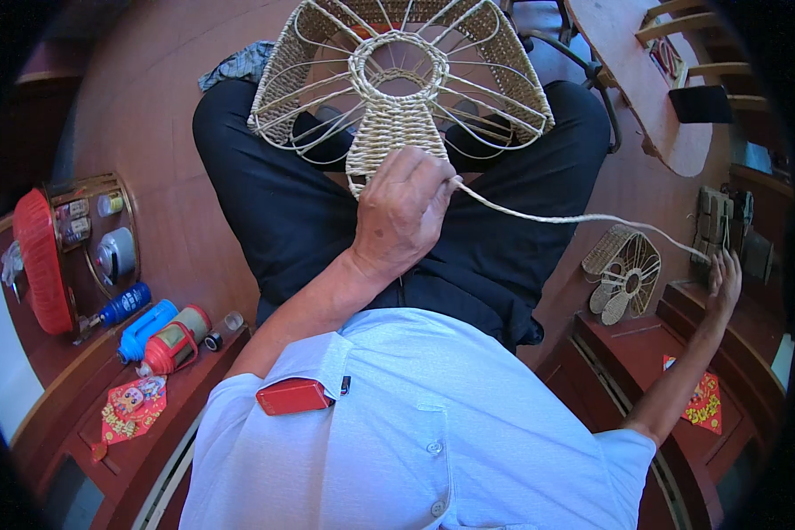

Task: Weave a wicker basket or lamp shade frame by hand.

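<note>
A basket-like piece with woven straw sides (520, 84) and bare wire loops rests across my thighs. Its near face has a wrapped ring (356, 66) and, below that, one tightly woven petal (399, 128). At the petal's lower edge, my left hand (404, 208) is closed on the weave, thumb and fingers pinched where a cord leaves it. That pale twisted cord (548, 217) runs in a shallow curve to the far right. There my right hand (724, 281), arm stretched out, pinches the cord's other part between its fingers.
A similar wire-and-straw piece (625, 272) lies to the right on a dark red bench. Thermos flasks (172, 340), a blue bottle (125, 303) and a rack with a red cover (40, 261) stand at left. A wooden table (632, 79) is at upper right.
</note>
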The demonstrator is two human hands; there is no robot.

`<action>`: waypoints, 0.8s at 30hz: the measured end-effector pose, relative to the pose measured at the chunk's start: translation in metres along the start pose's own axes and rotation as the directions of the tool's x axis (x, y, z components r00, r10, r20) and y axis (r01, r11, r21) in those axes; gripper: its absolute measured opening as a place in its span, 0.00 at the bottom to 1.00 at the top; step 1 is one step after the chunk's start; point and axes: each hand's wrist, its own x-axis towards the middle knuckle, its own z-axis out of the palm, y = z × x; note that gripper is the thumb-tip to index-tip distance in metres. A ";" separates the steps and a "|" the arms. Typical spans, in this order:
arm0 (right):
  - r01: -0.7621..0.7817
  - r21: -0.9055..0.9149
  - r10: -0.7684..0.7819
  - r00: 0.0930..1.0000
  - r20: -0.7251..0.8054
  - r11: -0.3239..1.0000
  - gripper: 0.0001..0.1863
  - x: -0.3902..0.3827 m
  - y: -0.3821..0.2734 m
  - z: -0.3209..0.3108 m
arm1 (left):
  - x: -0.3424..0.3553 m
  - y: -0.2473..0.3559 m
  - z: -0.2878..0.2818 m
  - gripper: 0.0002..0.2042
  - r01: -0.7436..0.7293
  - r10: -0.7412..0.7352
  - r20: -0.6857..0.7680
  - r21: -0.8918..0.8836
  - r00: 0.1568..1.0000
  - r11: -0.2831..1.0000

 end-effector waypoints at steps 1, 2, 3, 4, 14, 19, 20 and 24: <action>0.122 -0.139 -0.122 0.993 0.009 0.983 0.19 -0.034 -0.009 0.036 | -0.001 0.001 -0.004 0.06 0.009 -0.008 -0.022 0.072 1.000 0.997; 0.150 -0.252 -0.092 0.969 0.230 0.956 0.19 -0.073 -0.017 0.075 | -0.002 0.003 -0.008 0.05 0.033 -0.028 -0.045 0.136 0.999 0.990; 0.273 -0.283 -0.100 0.858 0.503 0.919 0.19 -0.114 -0.026 0.116 | -0.002 0.003 -0.011 0.06 0.090 -0.082 -0.056 0.158 0.995 0.983; 0.197 -0.220 -0.020 0.786 0.618 0.955 0.17 -0.162 -0.029 0.153 | -0.003 0.003 -0.014 0.06 0.075 -0.069 -0.043 0.167 0.997 0.983; -0.173 0.062 0.065 0.643 0.763 0.983 0.20 -0.328 0.011 0.400 | -0.003 -0.001 -0.020 0.08 0.357 -0.361 0.046 0.085 0.931 0.930; -0.207 0.133 0.036 0.655 0.755 0.969 0.21 -0.322 0.030 0.429 | -0.003 -0.004 -0.026 0.07 0.373 -0.376 0.063 0.062 0.924 0.926; -0.201 0.159 0.008 0.645 0.764 0.967 0.21 -0.322 0.031 0.432 | -0.003 -0.005 -0.028 0.06 0.418 -0.418 0.062 0.022 0.906 0.908; -0.153 0.224 -0.046 0.723 0.690 0.963 0.21 -0.323 0.035 0.438 | 0.000 -0.010 -0.034 0.02 0.550 -0.566 0.080 -0.383 0.820 0.742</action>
